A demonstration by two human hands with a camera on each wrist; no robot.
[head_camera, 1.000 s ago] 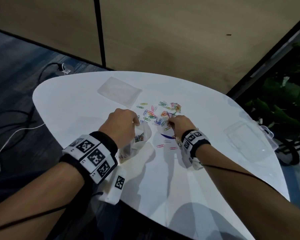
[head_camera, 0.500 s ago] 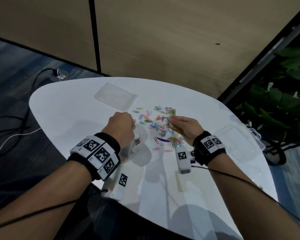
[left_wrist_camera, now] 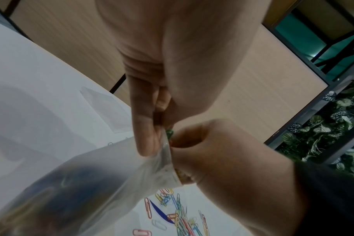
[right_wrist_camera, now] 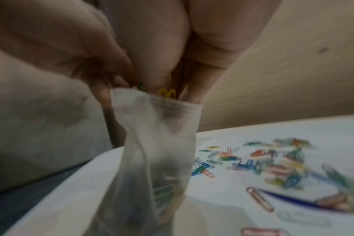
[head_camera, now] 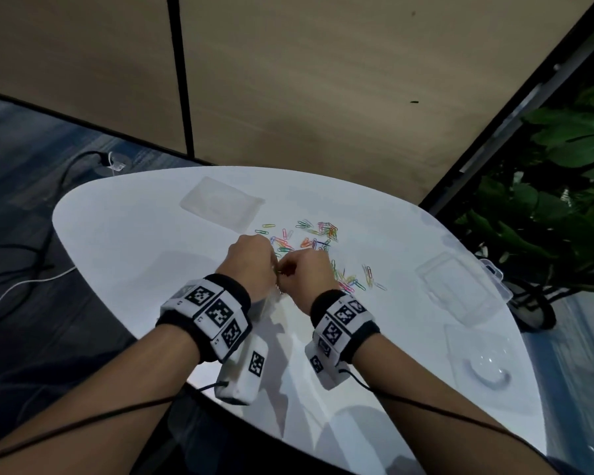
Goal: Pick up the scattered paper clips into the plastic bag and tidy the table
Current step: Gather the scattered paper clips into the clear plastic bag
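Observation:
My left hand [head_camera: 251, 262] pinches the rim of a small clear plastic bag [right_wrist_camera: 158, 143] and holds it upright over the white table [head_camera: 134, 241]; the bag [left_wrist_camera: 95, 175] has several coloured clips inside. My right hand [head_camera: 302, 272] is pressed against the bag's mouth, its fingers pinching a bunch of paper clips [right_wrist_camera: 167, 93], yellow and green ones showing at the rim. Scattered coloured paper clips [head_camera: 316, 234] lie just beyond both hands, with more paper clips [head_camera: 354, 281] to the right of my right hand. In the head view the bag is mostly hidden behind my hands.
A flat clear bag [head_camera: 222, 202] lies at the table's far left. Clear plastic boxes [head_camera: 456, 289] and a clear lid [head_camera: 484, 361] sit near the right edge. A dark blue strip [right_wrist_camera: 289, 199] lies among the clips. Cables [head_camera: 24, 279] run on the floor at left; plants [head_camera: 546, 207] stand at right.
My right hand lifted from the clip pile with a bunch of clips and moved left to the bag's mouth. My left hand kept holding the bag upright.

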